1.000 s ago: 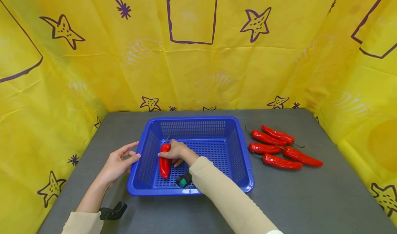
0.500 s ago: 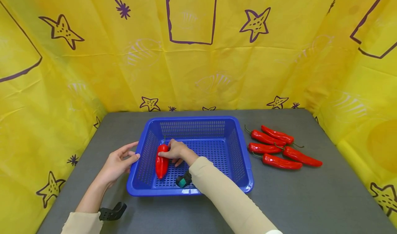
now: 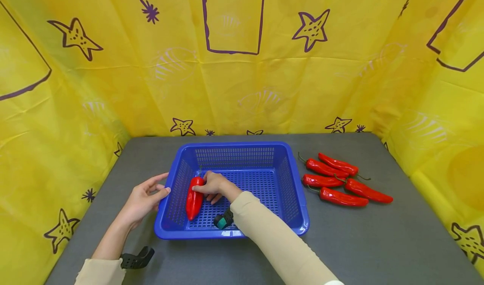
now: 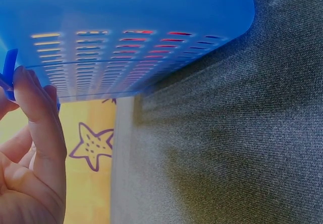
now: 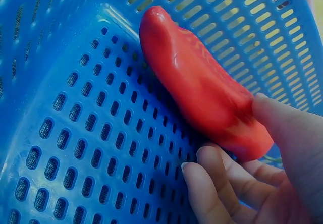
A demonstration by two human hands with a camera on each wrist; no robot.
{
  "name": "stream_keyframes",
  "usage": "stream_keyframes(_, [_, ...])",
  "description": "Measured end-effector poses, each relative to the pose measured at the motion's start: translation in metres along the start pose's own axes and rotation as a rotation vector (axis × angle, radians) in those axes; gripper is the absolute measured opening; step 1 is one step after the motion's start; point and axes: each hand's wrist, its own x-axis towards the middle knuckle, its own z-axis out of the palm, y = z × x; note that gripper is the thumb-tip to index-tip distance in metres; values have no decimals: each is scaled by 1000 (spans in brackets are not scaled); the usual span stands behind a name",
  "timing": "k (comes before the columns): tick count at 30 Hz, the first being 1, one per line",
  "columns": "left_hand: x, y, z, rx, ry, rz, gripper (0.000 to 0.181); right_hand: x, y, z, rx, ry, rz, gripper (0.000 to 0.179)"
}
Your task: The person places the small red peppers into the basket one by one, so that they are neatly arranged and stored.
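A blue slotted plastic basket (image 3: 242, 233) stands on the grey table. Inside it, near its left wall, is a glossy red pepper (image 3: 194, 205) with a green stem. My right hand (image 3: 214, 185) reaches into the basket and holds the pepper between thumb and fingers, as the right wrist view also shows with the pepper's body (image 5: 186, 88) against the slotted wall. My left hand (image 3: 141, 202) pinches the basket's left rim from outside; in the left wrist view its fingers (image 4: 43, 113) lie at that rim. Part of the right fingers is hidden behind the pepper.
Several more red peppers (image 3: 344, 197) with green stems lie grouped on the grey table (image 3: 340, 243), right of the basket. A yellow cloth (image 3: 242, 87) printed with starfish hangs behind and at both sides. Each wrist wears a black strap with a camera (image 3: 138, 258).
The pepper has shifted left toward the basket's left wall and tilted, its lower end swinging left. My right hand stays nearly in place, as does my left hand on the rim.
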Motion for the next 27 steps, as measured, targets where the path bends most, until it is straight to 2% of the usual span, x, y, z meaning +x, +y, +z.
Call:
stream_keyframes(10, [0,-1,0,-3,0,9,61,-1,-1,0,11,1,1,36])
stream_keyframes(17, [0,-1,0,-15,-6,10,62,1,-4,-6,-31,32,20,45])
stream_keyframes(22, [0,-1,0,-26,-6,10,62,-5,-7,-18,-115,58,-22,47])
stream_keyframes(27, [0,-1,0,-25,-4,9,62,-10,-10,-29,-211,81,-104,49])
